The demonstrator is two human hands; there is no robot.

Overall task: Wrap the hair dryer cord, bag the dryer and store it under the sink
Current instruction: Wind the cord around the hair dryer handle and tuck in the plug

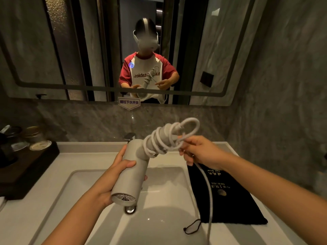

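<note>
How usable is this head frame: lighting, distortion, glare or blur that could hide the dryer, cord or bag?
Head view: dim, warm light; wide-angle bending bows the mirror frame. Hair dryer, cord and both hands are sharp. Small glints sit in the sink. The black bag is dark, its gold print barely legible; jars at far left are murky.

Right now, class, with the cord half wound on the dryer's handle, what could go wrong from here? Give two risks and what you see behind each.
1. The coils of cord sit loosely on the handle, and the right hand only pinches the end loop; they may slip and unwind.
2. The left hand holds the dryer over the sink, and the loose cord tail hangs down past its rim; a snag or slip could drop the dryer into the sink.
</note>
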